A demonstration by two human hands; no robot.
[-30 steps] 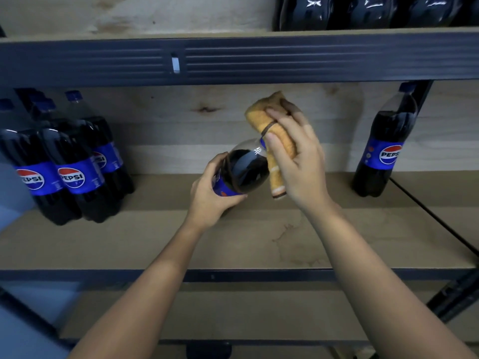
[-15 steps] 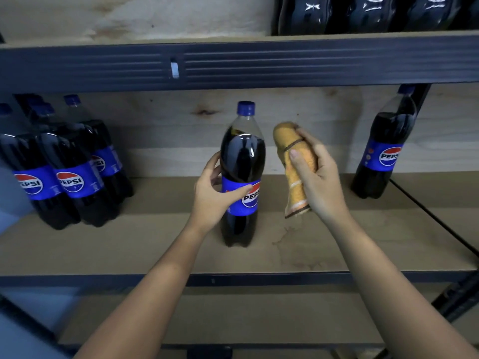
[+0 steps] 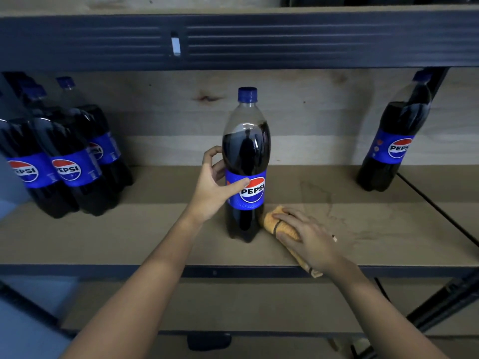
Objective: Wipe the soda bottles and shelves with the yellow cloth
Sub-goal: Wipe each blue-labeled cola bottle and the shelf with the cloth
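wooden shelf boards (image 3: 155, 242) on a dark metal rack carry it all: the left hand (image 3: 212, 193) wraps thumb and fingers round the label of an upright soda bottle (image 3: 246, 156), while just right of it the right hand (image 3: 308, 237) grips and presses the bunched yellow cloth (image 3: 280, 226) onto the board. nearly full, the bottle looks heavy and slick, best held at its label waist; the cloth is soft and limp. i count three bottles (image 3: 70, 161) clearly, perhaps more behind, well left of the left hand, one bottle (image 3: 396, 141) far right of the right hand, one cloth.
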